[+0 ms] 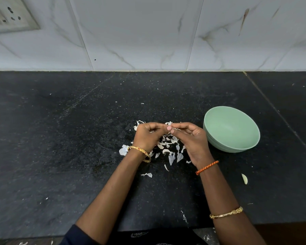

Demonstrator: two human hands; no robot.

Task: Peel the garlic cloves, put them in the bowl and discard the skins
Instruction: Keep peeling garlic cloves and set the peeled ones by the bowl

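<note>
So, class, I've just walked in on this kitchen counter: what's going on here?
A person is peeling garlic over a black countertop. The left hand and right hand meet above a pile of papery skins, pinching a small piece between the fingertips; whether it is clove or skin is hard to tell. A green bowl stands to the right, its visible inside empty. One peeled clove lies on the counter near the right forearm.

Clove hidden within the meeting fingertips of left hand (147, 137) and right hand (191, 138); skins (168, 147) partly covered beneath them. Socket (9, 16), 10 o'clock, cropped.
</note>
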